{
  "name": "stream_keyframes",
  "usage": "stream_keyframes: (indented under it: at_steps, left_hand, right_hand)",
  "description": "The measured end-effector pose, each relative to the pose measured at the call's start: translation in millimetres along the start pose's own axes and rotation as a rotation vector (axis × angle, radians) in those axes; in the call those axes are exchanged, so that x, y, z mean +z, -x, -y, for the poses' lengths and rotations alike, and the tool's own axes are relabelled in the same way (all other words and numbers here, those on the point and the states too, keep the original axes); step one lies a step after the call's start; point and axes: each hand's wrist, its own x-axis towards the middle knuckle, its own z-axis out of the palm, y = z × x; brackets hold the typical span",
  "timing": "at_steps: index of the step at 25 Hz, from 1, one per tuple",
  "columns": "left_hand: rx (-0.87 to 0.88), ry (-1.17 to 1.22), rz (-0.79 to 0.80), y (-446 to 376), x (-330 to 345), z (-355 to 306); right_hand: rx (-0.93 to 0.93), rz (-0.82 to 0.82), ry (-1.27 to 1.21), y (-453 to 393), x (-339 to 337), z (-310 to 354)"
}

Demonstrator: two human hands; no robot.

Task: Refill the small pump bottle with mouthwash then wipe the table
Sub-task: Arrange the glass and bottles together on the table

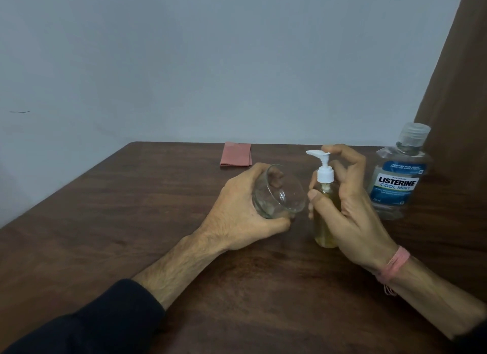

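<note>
Head view: our right hand wraps the small pump bottle, upright on the table at 5 o'clock of centre, forefinger on the white pump head. Our left hand grips a clear glass, tilted, mouth toward the nozzle. Mouthwash bottle stands capped at 3 o'clock of the pump bottle. Pink cloth lies folded at 11 o'clock.

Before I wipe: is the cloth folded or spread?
Folded. The cloth lies as a small, neat rectangle with a doubled edge at the table's far side.
</note>
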Motion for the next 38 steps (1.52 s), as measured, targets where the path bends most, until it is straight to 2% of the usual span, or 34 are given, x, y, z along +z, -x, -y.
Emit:
stream_keyframes:
  at_steps: [10, 18, 21, 22, 26, 28, 32, 38]
  left_hand:
    - [-0.015, -0.150, -0.055, -0.4, -0.8, 0.0]
    - [-0.160, -0.037, -0.053, 1.1, -0.3, -4.6]
    - [-0.195, -0.041, -0.112, 8.1, -8.4, -12.0]
    - [-0.144, -0.096, -0.151, 13.6, -11.9, -14.3]
    - [0.260, -0.396, -0.263, 33.6, -18.7, -15.0]
    - [0.294, -0.379, -0.291, 31.9, -15.0, -11.6]
    - [0.227, -0.384, -0.299, -1.3, -2.3, -7.9]
    - [0.034, -0.606, -0.283, -95.0, 26.4, -1.2]
  right_hand:
    - [0.045, -0.014, 0.009, -8.7, -12.3, -14.5]
    - [0.068, -0.083, 0.157, -7.4, -21.0, -10.7]
    - [0.095, -0.084, 0.122, -5.3, -20.7, -8.4]
    - [0.106, -0.082, 0.109, -5.2, -20.4, -8.4]
    - [0.082, -0.083, 0.101, -5.4, -18.5, -8.3]
    - [0.078, -0.085, 0.089, -5.2, -18.4, -9.3]
    - [0.074, -0.080, 0.074, -4.9, -19.0, -10.3]
    - [0.087, -0.090, 0.069, -4.2, -18.4, -12.4]
